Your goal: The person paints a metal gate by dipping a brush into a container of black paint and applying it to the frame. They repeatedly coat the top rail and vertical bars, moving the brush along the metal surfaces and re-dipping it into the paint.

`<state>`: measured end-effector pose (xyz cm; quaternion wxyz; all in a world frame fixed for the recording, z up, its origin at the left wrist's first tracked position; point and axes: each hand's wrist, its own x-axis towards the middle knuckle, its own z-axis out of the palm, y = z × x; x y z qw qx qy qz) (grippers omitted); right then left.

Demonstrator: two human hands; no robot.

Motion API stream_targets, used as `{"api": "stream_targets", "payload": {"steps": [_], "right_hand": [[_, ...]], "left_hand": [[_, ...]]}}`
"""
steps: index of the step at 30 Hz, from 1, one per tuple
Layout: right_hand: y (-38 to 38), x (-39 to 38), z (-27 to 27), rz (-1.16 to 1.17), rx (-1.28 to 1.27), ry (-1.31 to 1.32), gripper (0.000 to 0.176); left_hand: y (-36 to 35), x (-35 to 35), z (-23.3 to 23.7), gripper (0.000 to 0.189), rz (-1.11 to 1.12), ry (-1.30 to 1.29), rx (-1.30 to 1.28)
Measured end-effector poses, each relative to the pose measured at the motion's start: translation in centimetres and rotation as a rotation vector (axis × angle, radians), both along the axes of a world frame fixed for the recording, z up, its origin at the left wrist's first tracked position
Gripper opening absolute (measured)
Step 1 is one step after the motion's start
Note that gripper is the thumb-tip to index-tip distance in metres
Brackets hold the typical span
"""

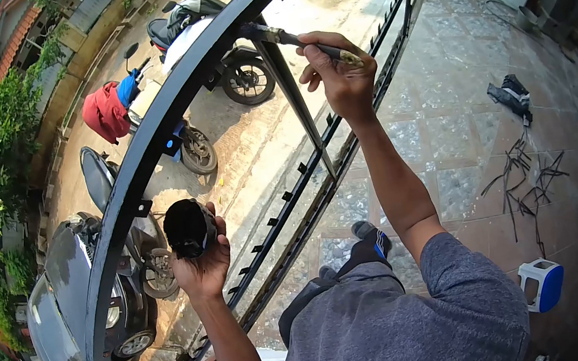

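My right hand [342, 74] is closed round the handle of a paintbrush [308, 40]. The brush's bristle end touches the dark metal gate frame [164, 109], near where an upright bar [290, 89] meets its curved top rail. My left hand [206, 265] grips a paint can [189, 229] from below and the side, with black paint covering its opening. The can is held beside the curved rail, lower down and to the left of the brush. Small tabs stick out along the frame's rails.
Beyond the frame stand several motorbikes [246, 74], one with a red cloth [106, 111], and a dark car [57, 293]. On the tiled floor to the right lie black strips [519, 178], a dark crumpled cloth or bag [512, 98] and a blue-and-white step stool [542, 284].
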<state>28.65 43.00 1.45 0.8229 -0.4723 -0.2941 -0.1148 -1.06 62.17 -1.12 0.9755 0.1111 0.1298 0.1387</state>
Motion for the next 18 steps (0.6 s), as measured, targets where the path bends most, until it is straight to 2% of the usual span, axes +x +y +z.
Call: {"api": "stream_targets", "payload": {"steps": [1, 3, 4, 5, 7, 8, 9, 11, 13, 15, 17, 18], "right_hand": [[-0.6, 2.0, -0.1, -0.216, 0.039, -0.017, 0.015], [-1.5, 4.5, -0.2, -0.401, 0.009, -0.072, 0.016], [-1.2, 5.2, 0.1, -0.469, -0.051, -0.181, 0.018], [-1.0, 4.7, 0.1, -0.428, -0.119, -0.167, 0.021], [0.5, 3.5, -0.3, -0.443, -0.174, -0.376, 0.028], [0.9, 2.1, -0.5, -0.364, -0.158, -0.478, 0.035], [0.5, 0.2, -0.3, -0.214, -0.182, -0.506, 0.032], [-0.7, -1.9, -0.1, 0.137, -0.130, -0.553, 0.038], [-1.2, -0.4, 0.6, 0.262, -0.071, -0.548, 0.036], [-1.8, 3.4, 1.0, 0.301, -0.061, -0.364, 0.028], [-3.5, 8.1, 1.6, 0.184, -0.126, -0.146, 0.020], [-4.5, 10.5, 1.6, -0.007, -0.123, -0.174, 0.017]], "left_hand": [[-0.3, 0.8, -0.1, 0.053, 0.011, -0.008, -0.008], [-1.6, 1.8, -0.4, 0.054, 0.049, -0.003, -0.036], [-2.3, 2.5, -0.4, 0.055, 0.055, -0.007, -0.032], [-3.0, 3.1, -0.4, 0.055, 0.071, -0.003, -0.039], [-4.3, 4.6, -0.5, 0.055, 0.091, -0.012, -0.057], [-4.7, 5.3, -0.5, 0.055, 0.092, 0.003, -0.055], [-5.1, 5.6, -0.5, 0.054, 0.091, 0.018, -0.054], [-5.5, 6.3, -0.4, 0.053, 0.084, 0.044, -0.046], [-6.0, 6.7, -0.1, 0.053, 0.079, 0.073, -0.040], [-6.6, 7.2, 0.1, 0.052, 0.091, 0.075, -0.032], [-7.0, 7.2, -0.2, 0.052, 0.101, 0.070, -0.039], [-7.1, 7.5, -0.4, 0.052, 0.107, 0.068, -0.029]]}}
